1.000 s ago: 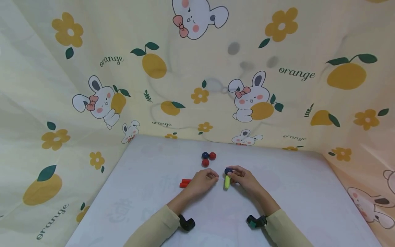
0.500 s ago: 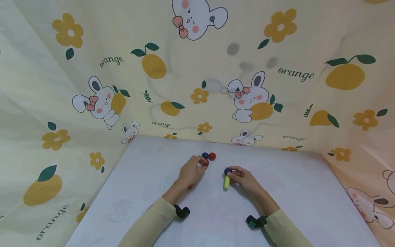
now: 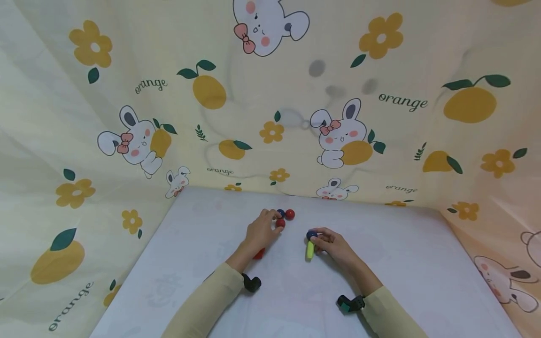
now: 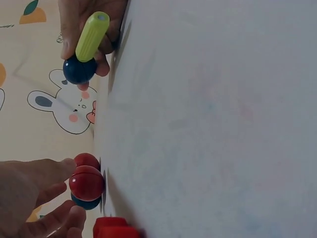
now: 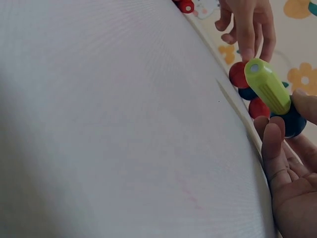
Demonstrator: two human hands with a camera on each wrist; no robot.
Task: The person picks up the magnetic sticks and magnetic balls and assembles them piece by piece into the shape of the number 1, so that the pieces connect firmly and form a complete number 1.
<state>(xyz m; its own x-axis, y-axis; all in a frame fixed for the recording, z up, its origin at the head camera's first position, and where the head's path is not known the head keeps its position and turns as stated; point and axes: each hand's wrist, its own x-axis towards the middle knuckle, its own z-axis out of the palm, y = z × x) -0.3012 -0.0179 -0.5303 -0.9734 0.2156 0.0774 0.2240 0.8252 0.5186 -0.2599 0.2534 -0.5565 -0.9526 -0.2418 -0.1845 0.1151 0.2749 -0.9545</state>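
My right hand pinches a dark blue ball between thumb and fingers. A yellow-green stick is joined to that ball and points toward me; in the right wrist view its end shows a grey round spot. My left hand reaches over a group of balls, thumb and fingers spread either side of the nearer red ball. Whether the fingertips press on it I cannot tell. Behind it sit a second blue ball, partly covered by fingers, and another red ball.
Red sticks lie on the white table beneath my left wrist, mostly hidden by it. A cream cloth printed with rabbits and oranges rises behind and along the sides of the table. Each wrist wears a small black camera.
My left hand has moved forward and left, from near the yellow-green stick to the nearer red ball, covering more of the red sticks. The right hand has kept its place with the blue ball.
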